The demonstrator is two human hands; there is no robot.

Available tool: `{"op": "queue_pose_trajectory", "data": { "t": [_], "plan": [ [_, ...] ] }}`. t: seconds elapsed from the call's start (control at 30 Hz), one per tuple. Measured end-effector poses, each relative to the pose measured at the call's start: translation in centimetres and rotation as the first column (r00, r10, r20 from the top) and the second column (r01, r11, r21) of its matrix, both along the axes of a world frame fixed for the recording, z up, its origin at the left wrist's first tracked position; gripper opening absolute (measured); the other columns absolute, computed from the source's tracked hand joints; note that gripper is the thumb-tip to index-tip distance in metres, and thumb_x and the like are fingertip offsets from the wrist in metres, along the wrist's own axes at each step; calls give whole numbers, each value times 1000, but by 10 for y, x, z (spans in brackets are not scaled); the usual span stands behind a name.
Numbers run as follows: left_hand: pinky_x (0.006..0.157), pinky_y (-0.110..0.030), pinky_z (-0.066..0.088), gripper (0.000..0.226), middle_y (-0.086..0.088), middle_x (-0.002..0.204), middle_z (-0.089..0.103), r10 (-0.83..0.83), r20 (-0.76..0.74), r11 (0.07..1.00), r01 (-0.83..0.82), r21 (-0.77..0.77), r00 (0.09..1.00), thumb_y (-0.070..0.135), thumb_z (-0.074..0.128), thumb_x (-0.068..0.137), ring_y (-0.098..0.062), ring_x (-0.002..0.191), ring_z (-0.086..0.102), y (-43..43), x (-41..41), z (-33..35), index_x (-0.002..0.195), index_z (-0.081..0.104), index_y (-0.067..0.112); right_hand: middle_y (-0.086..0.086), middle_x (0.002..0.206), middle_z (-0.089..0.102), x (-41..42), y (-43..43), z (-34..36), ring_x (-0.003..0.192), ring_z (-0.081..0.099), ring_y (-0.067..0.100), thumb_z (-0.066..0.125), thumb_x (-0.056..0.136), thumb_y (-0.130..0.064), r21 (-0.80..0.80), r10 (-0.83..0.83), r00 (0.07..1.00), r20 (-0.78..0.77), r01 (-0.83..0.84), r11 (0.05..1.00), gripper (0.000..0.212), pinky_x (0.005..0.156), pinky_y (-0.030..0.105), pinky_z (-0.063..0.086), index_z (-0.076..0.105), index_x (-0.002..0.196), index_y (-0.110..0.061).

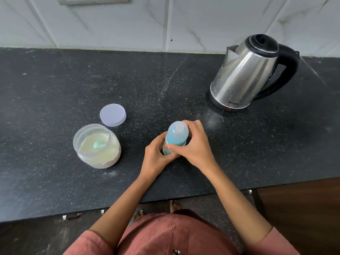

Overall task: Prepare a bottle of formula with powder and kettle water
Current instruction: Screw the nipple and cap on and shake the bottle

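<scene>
A baby bottle (176, 135) with a blue top and clear cap stands upright on the black counter (55, 85), in the middle. My left hand (156, 157) wraps its lower body. My right hand (195, 144) grips the blue collar from the right side. To the left stands an open clear jar of pale formula powder (97, 147) with a light green scoop (98, 144) lying in it. The jar's round lid (113, 115) lies flat just behind it. A steel kettle (246, 74) with a black handle and closed lid stands at the back right.
A white marbled tile wall (165, 21) runs along the back of the counter. The counter's front edge (165, 199) is near my body, with drawer handles and my bare feet below. A wooden surface (303, 208) lies at the lower right.
</scene>
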State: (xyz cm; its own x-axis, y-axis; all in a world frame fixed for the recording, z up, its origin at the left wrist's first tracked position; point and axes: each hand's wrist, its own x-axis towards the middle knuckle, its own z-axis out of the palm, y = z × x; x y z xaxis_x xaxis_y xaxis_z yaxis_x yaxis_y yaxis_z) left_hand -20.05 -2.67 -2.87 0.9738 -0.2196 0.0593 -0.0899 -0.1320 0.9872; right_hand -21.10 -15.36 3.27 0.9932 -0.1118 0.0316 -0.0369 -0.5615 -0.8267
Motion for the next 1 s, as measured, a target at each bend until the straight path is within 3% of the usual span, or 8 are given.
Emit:
{"op": "queue_pose_trajectory", "data": {
  "t": [0.1,0.2,0.27,0.4,0.57,0.67,0.8,1.0],
  "plan": [
    [87,-18,47,66,20,107,62,3,8,1000,-3,10,1000,7,80,66,3,101,59,0,1,0,109,49,46,-5,108,40,2,0,-1,103,45,6,85,56,-19,23,37,999,-25,-36,999,68,81,-3,31,50,115,-20],
    [90,-24,48,66,14,111,63,-10,-4,1000,10,1,1000,9,80,66,-3,105,60,1,1,-2,110,49,45,-8,125,44,2,-12,0,118,45,4,78,62,-6,186,214,975,-64,-199,962,76,98,10,33,40,120,-34],
    [91,-23,47,64,13,112,63,-12,-17,1000,12,-14,1000,10,81,66,-4,106,60,1,1,-2,111,49,44,-17,123,48,1,-18,3,117,46,-5,70,68,5,224,278,957,-87,-253,941,73,100,11,34,39,118,-38],
    [90,-21,47,63,13,112,63,-8,-18,1000,8,-6,1000,12,81,66,-3,106,60,0,1,-1,110,49,44,-14,108,51,2,-16,4,105,51,1,76,64,1,166,172,983,-59,-160,973,62,89,3,37,48,107,-33],
    [85,-14,46,64,20,106,60,7,16,1000,-7,26,1000,5,80,66,7,100,58,0,0,2,108,49,42,-5,105,37,2,8,-5,99,44,5,83,60,-17,74,-34,997,-65,39,997,63,74,-4,34,51,114,-17],
    [81,-10,45,62,21,103,61,7,17,999,-8,37,1000,5,80,66,10,96,58,0,1,2,108,50,40,-5,117,40,2,4,-6,109,45,7,82,61,-11,168,60,997,-53,-50,985,70,86,-1,33,46,120,-21],
    [86,-16,47,62,15,108,63,-4,-14,1000,4,4,1000,12,81,65,1,102,60,0,1,-2,109,50,42,-1,131,49,2,-16,-1,123,46,8,67,70,10,354,277,956,-93,-229,907,72,106,19,34,40,125,-27],
    [86,-14,46,62,17,108,62,-5,-8,1000,5,5,1000,11,80,66,2,103,59,0,0,0,109,49,44,-13,108,52,5,-18,-2,106,53,3,76,63,5,250,184,982,-43,-168,954,61,94,13,41,51,109,-26]
  ]
}}
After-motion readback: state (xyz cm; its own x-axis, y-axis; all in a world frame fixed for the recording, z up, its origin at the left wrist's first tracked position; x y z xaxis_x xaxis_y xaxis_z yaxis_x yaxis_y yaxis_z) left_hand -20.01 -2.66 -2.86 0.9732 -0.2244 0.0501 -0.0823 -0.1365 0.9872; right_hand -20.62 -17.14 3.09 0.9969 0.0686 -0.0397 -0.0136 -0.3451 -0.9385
